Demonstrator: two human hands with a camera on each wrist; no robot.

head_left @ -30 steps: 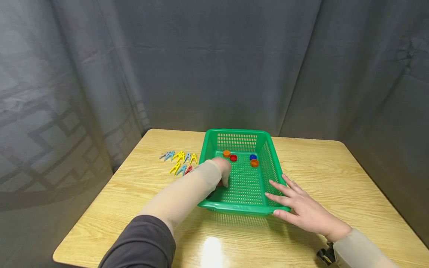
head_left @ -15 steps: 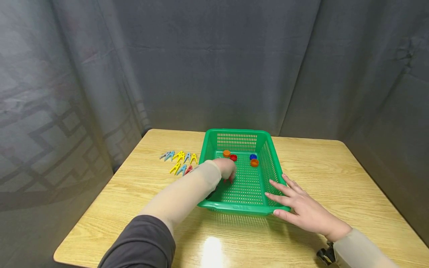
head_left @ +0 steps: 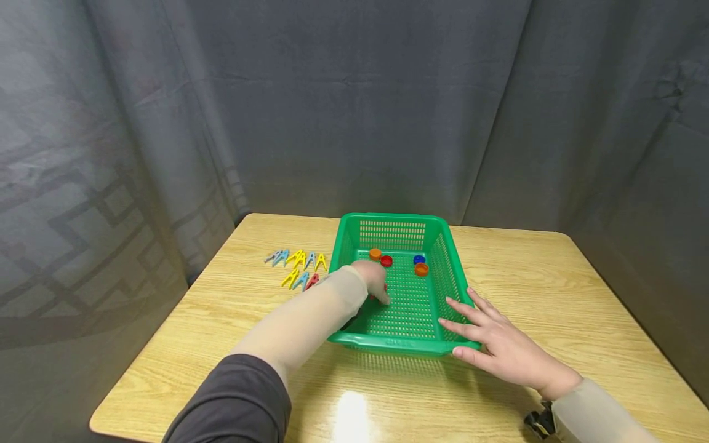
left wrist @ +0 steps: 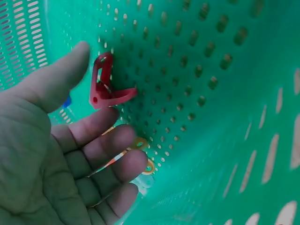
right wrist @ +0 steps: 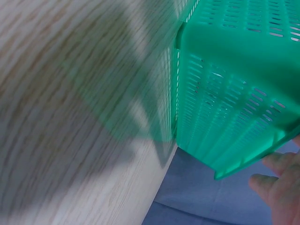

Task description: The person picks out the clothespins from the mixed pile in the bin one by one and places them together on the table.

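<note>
My left hand [head_left: 372, 278] reaches down into a green plastic basket [head_left: 407, 344]. In the left wrist view, a red clothespin [left wrist: 99, 86] sits at the basket floor between the thumb tip and the index fingertip; the loosely bent fingers are spread around it without a visible pinch. From the head view the hand hides most of this clothespin. At the basket's near right corner, my right hand [head_left: 501, 344] rests with straight, spread fingers at the rim and side wall.
Inside the basket's far half lie an orange cap [head_left: 375, 253], a red cap [head_left: 386, 261], a blue cap [head_left: 419, 259] and a second orange cap [head_left: 421, 269]. Left of the basket, several clothespins, including a yellow one [head_left: 290, 279], lie on the wooden table [head_left: 221, 332].
My left hand has shifted slightly rightward inside the basket, and its index finger now shows more extended. The right hand, the caps and the clothespins on the table stay in place.
</note>
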